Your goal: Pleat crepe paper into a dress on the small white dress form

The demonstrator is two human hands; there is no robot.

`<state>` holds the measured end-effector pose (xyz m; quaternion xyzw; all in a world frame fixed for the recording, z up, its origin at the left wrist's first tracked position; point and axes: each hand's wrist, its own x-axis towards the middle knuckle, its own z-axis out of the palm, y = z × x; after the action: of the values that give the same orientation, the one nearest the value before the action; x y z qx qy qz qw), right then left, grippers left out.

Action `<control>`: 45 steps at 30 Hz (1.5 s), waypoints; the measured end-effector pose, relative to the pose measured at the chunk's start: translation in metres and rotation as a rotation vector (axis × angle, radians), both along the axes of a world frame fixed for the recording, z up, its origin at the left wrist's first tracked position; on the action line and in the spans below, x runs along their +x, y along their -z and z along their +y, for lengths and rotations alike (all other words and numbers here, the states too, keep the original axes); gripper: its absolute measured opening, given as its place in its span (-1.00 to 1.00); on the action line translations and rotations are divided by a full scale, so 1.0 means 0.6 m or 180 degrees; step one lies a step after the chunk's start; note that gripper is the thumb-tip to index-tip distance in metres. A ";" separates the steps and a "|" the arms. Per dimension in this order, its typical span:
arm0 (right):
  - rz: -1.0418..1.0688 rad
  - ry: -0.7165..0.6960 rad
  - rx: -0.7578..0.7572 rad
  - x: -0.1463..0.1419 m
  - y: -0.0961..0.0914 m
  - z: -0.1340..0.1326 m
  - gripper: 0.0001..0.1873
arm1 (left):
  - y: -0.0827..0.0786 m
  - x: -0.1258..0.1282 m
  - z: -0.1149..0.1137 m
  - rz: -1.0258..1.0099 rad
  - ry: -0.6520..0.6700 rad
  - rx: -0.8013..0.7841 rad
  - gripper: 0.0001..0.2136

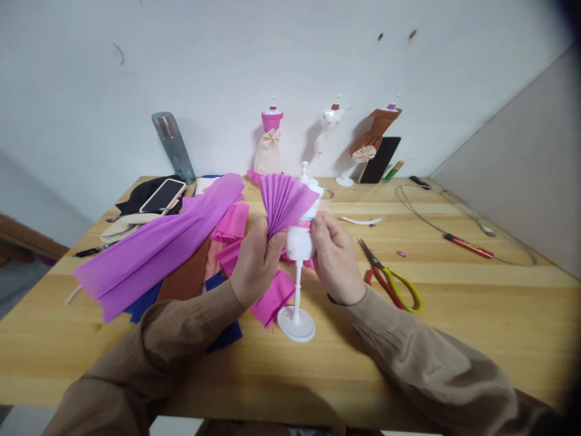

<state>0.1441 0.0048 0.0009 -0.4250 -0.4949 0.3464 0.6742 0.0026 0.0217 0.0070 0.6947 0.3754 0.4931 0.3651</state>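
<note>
Fan needs even purple pleats: my left hand pinches it low, my right hand the miniature mannequin alongside.

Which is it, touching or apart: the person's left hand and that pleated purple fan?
Touching. The head view shows the left hand pinching the narrow, gathered end of the pleated purple fan between thumb and fingers.

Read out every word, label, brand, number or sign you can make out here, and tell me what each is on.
No text can be read here.
Grey bottle: faint markings, too blurred to tell whether they are lettering.
Red-handled tool: any marking is too small to read.
Purple pleated fan: no lettering shows.
</note>
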 end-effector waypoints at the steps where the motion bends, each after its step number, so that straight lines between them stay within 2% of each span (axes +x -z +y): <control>1: -0.0108 0.0045 0.0062 -0.002 -0.002 -0.002 -0.55 | -0.001 -0.002 0.000 0.0195 -0.0072 0.0241 -0.79; 7: -0.0218 0.0100 0.0043 -0.010 -0.003 -0.009 -0.58 | -0.007 -0.004 0.001 0.0751 -0.0250 0.1201 -0.76; 12: -0.0271 0.0222 0.0129 -0.010 -0.001 -0.010 -0.61 | -0.008 0.000 -0.002 0.0846 -0.0184 0.1372 -0.76; 21: -0.0450 0.0613 0.0359 -0.013 -0.005 -0.009 -0.62 | -0.007 0.004 -0.010 0.0676 -0.0008 0.1167 -0.79; 34: -0.0639 0.0551 0.0449 -0.018 -0.022 -0.025 -0.70 | -0.031 -0.001 -0.033 0.0474 0.0357 0.0070 -0.73; 45: -0.0639 0.0456 0.0550 -0.018 -0.017 -0.025 -0.68 | -0.034 0.000 -0.037 0.0626 0.0380 -0.0012 -0.73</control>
<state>0.1333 -0.0103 0.0110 -0.4321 -0.5562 0.2092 0.6783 0.0023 -0.0007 0.0276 0.7602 0.3683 0.3992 0.3565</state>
